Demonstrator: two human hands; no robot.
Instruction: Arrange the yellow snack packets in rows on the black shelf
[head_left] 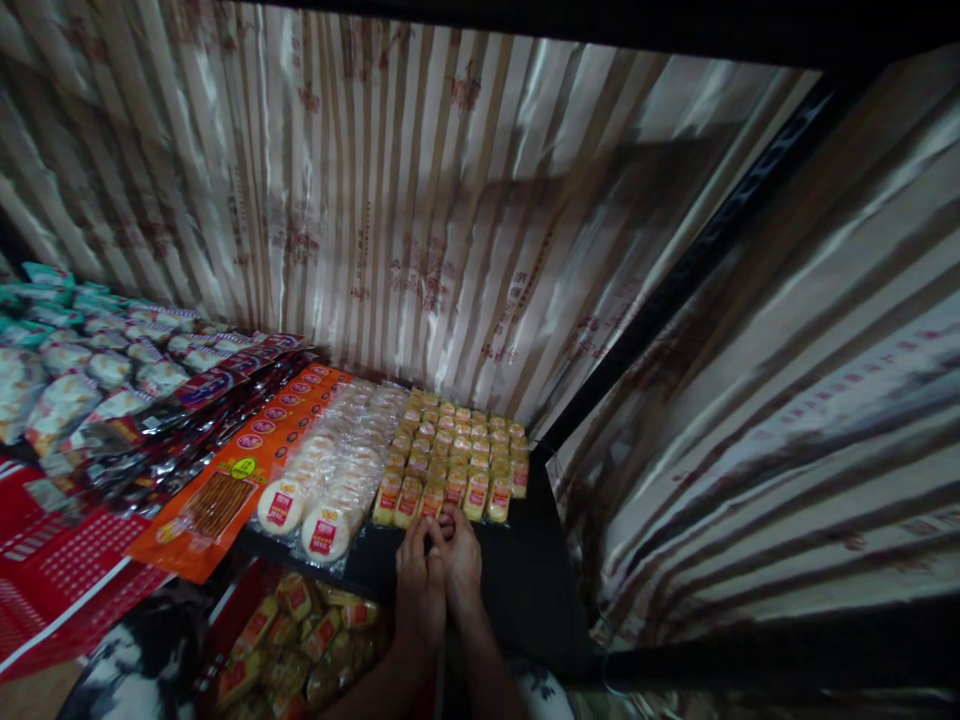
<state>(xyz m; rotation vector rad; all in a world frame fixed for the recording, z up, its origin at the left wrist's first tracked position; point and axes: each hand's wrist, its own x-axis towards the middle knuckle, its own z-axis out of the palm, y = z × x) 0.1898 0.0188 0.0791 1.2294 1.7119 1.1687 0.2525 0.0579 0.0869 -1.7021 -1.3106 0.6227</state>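
Observation:
Both my hands are side by side on a dark shelf surface (517, 570), fingers pointing forward. My left hand (417, 585) and my right hand (459, 560) touch at the fingertips, right at the near edge of rows of small yellow snack packets with red labels (457, 450). The fingertips seem pinched on the front packet of one row, though the dim light hides the grip. To the left of those rows lie stacked round white wrapped cakes with red labels (330, 480).
Orange flat snack packs (247, 470) lie further left, then dark shiny packs (172, 420) and pale bags (67, 380). A box of loose yellow packets (300, 635) sits below the shelf. Striped shiny fabric (420, 220) lines the back and right side.

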